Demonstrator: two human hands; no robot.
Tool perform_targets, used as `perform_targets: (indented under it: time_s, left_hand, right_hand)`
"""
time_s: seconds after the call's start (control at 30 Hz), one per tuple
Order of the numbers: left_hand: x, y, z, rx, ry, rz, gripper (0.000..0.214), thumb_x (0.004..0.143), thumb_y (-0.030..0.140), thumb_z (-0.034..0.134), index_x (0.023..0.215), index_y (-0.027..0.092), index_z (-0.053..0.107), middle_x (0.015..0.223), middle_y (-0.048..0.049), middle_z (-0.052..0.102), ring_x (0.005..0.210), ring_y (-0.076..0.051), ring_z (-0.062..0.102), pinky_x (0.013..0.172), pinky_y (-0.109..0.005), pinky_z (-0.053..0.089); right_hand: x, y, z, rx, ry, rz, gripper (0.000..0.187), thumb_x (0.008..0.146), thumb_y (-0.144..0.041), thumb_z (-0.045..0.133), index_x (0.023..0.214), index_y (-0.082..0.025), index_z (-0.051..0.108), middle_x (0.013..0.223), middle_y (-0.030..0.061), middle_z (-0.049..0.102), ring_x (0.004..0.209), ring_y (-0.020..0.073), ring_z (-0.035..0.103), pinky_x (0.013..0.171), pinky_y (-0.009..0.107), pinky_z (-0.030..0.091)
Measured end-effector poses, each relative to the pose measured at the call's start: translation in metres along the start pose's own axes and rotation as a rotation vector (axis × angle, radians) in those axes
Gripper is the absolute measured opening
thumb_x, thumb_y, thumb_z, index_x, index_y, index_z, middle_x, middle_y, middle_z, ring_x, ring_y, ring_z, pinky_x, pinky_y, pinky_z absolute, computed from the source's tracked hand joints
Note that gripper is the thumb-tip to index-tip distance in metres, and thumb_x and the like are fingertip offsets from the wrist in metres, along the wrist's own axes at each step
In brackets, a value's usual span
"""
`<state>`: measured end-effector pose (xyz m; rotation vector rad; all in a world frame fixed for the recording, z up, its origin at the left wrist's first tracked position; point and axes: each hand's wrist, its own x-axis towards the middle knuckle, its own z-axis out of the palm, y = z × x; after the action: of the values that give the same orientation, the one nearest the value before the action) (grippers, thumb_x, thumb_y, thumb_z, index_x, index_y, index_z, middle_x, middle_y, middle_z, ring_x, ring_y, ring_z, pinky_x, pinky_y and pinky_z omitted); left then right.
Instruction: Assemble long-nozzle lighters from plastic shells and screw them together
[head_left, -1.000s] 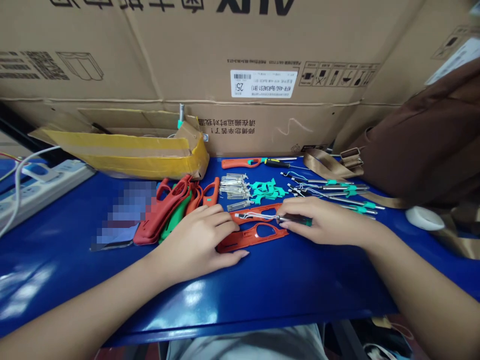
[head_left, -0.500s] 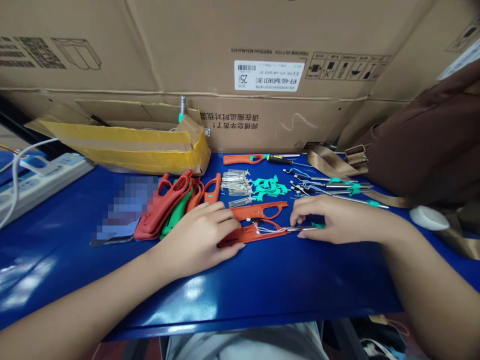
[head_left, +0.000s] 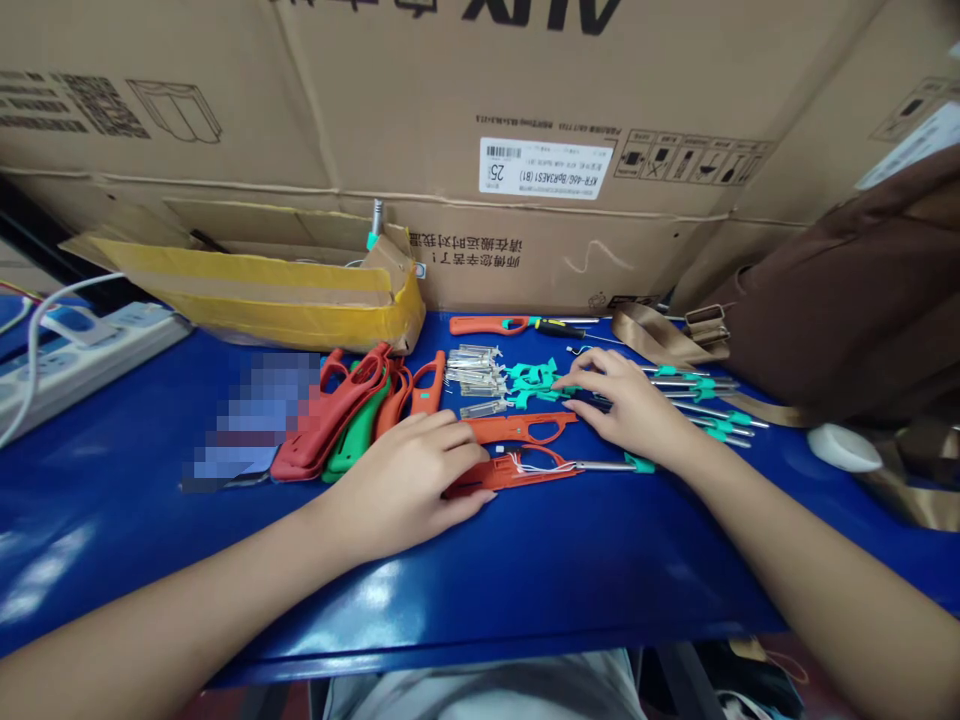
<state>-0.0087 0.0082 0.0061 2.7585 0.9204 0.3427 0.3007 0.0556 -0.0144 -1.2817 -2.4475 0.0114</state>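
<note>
Midway along the tabletop (head_left: 525, 570), the left hand (head_left: 405, 480) is lying flat, fingers spread, pinning the orange shell half (head_left: 525, 470), while the right hand (head_left: 626, 405), fingers outstretched, is touching the teal clips (head_left: 536, 378) toward the far edge, which are likely light, stiff, and best pinched edgewise.

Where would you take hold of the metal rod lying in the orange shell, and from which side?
Pinch the metal rod at its bare shaft beside the green collar, coming from above on the right. That end lies flat on the table, clear of the orange shell; the other end trails thin wires into the shell.
</note>
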Motion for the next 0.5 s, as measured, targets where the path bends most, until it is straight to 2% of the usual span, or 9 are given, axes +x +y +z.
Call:
perform_targets:
  time_s: [0.3, 0.5]
  left_hand:
    - [-0.001, 0.002, 0.004, -0.005, 0.014, -0.005, 0.019, 0.097, 0.035, 0.065, 0.105, 0.018, 0.069, 0.101, -0.0055, 0.069, 0.094, -0.025, 0.06, 0.085, -0.04, 0.047]
    - [-0.001, 0.001, 0.005, -0.003, 0.027, -0.012, 0.022, 0.096, 0.037, 0.066, 0.104, 0.018, 0.071, 0.1, -0.0064, 0.07, 0.094, -0.026, 0.061, 0.085, -0.042, 0.049]
  right_hand:
    - [0.004, -0.005, -0.004, 0.042, -0.041, -0.043, 0.01, 0.096, -0.018, 0.058, 0.101, -0.021, 0.067, 0.114, 0.0115, 0.061, 0.108, 0.0293, 0.059, 0.094, 0.048, 0.049]
    - [0.001, -0.007, -0.018, 0.086, -0.056, -0.042, 0.008, 0.097, -0.02, 0.058, 0.104, -0.022, 0.062, 0.112, 0.0084, 0.069, 0.108, 0.0278, 0.064, 0.096, 0.047, 0.05]
